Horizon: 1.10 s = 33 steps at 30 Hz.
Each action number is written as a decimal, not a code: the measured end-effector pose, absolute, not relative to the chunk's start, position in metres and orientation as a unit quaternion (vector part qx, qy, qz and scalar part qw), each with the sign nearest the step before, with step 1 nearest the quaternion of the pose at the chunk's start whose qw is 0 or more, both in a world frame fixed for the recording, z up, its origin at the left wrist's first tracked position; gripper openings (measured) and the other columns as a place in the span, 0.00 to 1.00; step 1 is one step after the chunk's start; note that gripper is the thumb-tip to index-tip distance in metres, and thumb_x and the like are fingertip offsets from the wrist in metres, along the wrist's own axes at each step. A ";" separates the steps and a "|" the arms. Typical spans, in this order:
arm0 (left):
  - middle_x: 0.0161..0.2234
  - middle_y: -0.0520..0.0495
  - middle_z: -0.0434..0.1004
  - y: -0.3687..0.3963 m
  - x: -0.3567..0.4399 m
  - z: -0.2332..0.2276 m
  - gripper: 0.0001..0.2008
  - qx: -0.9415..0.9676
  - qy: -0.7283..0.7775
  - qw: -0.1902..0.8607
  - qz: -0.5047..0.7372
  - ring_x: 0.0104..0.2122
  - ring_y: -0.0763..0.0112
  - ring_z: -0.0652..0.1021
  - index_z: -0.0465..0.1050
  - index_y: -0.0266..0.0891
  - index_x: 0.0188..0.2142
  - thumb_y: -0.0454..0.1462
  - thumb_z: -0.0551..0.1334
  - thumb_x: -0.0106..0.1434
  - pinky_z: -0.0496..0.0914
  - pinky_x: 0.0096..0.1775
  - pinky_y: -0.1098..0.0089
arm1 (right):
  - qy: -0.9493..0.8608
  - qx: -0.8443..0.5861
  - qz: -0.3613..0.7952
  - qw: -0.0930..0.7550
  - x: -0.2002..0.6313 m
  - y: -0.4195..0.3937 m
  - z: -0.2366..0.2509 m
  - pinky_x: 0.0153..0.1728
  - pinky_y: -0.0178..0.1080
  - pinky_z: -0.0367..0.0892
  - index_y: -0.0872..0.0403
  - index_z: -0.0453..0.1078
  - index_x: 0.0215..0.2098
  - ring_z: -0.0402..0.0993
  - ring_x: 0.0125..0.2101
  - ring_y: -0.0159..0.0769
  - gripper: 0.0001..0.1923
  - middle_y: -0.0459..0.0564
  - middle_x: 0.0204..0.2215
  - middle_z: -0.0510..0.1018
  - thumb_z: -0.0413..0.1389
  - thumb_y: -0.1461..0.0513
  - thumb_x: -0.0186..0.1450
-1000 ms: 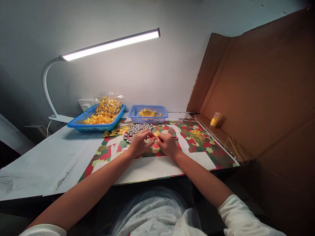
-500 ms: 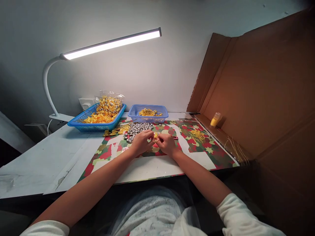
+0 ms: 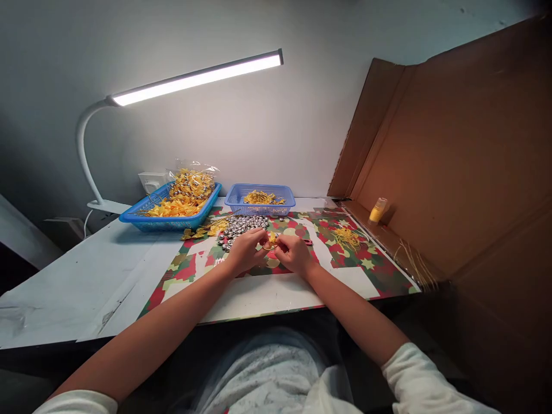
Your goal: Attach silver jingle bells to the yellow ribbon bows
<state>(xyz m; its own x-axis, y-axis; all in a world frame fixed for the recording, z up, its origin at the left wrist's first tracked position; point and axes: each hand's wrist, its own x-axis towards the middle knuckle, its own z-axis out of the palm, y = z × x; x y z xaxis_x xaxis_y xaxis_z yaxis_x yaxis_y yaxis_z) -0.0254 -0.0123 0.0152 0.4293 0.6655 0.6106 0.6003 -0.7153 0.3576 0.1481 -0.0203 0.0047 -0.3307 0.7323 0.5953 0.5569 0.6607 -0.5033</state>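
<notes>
A: What is being carried by the tabletop, from the largest thing down?

B: A patterned mat is being spread along the near edge. Two blue baskets are being kept toward the far edge, with one heap of silver bells just in front of them.

A: And the hands?

B: A small yellow piece is being pinched between both, over the mat's middle. The left hand is being closed on its left side and the right hand on its right, fingertips almost touching. Neither is nearer; its long axis cannot be told.
</notes>
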 end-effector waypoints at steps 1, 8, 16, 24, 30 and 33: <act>0.25 0.51 0.66 -0.013 -0.025 0.015 0.05 0.845 0.371 0.044 0.381 0.26 0.73 0.67 0.62 0.39 0.25 0.33 0.54 0.57 0.60 0.28 0.73 | -0.810 -0.399 0.103 0.418 0.148 -0.020 0.005 0.25 0.34 0.51 0.53 0.58 0.21 0.55 0.20 0.29 0.06 0.41 0.17 0.61 0.49 0.64 0.56; 0.30 0.48 0.68 -0.013 -0.026 0.020 0.04 0.857 0.335 0.065 0.386 0.32 0.67 0.69 0.65 0.39 0.30 0.32 0.56 0.52 0.65 0.35 0.69 | -0.799 -0.398 0.117 0.435 0.151 -0.017 0.004 0.24 0.34 0.50 0.52 0.54 0.20 0.54 0.20 0.29 0.12 0.42 0.17 0.59 0.45 0.62 0.62; 0.29 0.50 0.73 -0.002 -0.031 0.022 0.12 0.738 0.342 0.437 0.384 0.28 0.72 0.72 0.71 0.37 0.34 0.44 0.60 0.56 0.67 0.32 0.71 | -0.797 -0.359 0.180 0.452 0.154 -0.010 0.000 0.24 0.34 0.51 0.52 0.52 0.20 0.54 0.20 0.29 0.14 0.41 0.17 0.58 0.44 0.59 0.63; 0.26 0.52 0.73 -0.003 -0.026 0.018 0.14 0.662 0.339 0.520 0.421 0.23 0.77 0.69 0.73 0.36 0.31 0.44 0.68 0.50 0.65 0.29 0.73 | -0.684 -0.366 0.358 0.519 0.150 -0.007 0.006 0.26 0.34 0.59 0.52 0.62 0.30 0.62 0.23 0.30 0.08 0.42 0.23 0.66 0.52 0.56 0.58; 0.27 0.51 0.73 -0.004 -0.024 0.017 0.16 0.643 0.336 0.522 0.449 0.27 0.75 0.72 0.71 0.37 0.37 0.40 0.68 0.49 0.67 0.29 0.74 | -0.633 -0.327 0.451 0.537 0.148 0.002 -0.001 0.30 0.36 0.66 0.52 0.66 0.30 0.67 0.27 0.31 0.13 0.44 0.25 0.70 0.60 0.54 0.53; 0.29 0.51 0.74 -0.003 -0.025 0.015 0.17 0.637 0.326 0.541 0.442 0.29 0.73 0.73 0.71 0.38 0.39 0.39 0.67 0.50 0.68 0.30 0.74 | -0.660 -0.322 0.426 0.529 0.148 0.002 -0.004 0.32 0.37 0.66 0.52 0.69 0.30 0.69 0.29 0.32 0.09 0.45 0.26 0.73 0.58 0.56 0.56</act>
